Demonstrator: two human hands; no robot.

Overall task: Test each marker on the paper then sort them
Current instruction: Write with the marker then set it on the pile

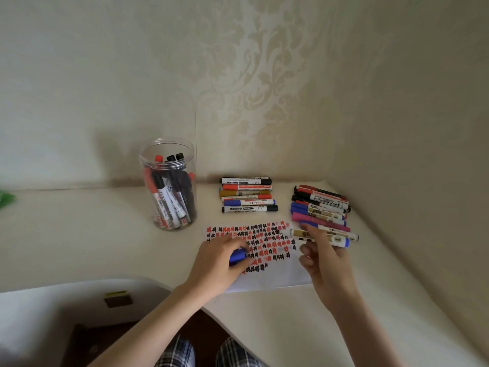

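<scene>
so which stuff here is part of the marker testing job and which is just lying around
Part of the job:
- paper
- blue cap in left hand
- blue marker in right hand
- jar of markers
- middle row of markers
- right pile of markers

Just lying about:
- green object
</scene>
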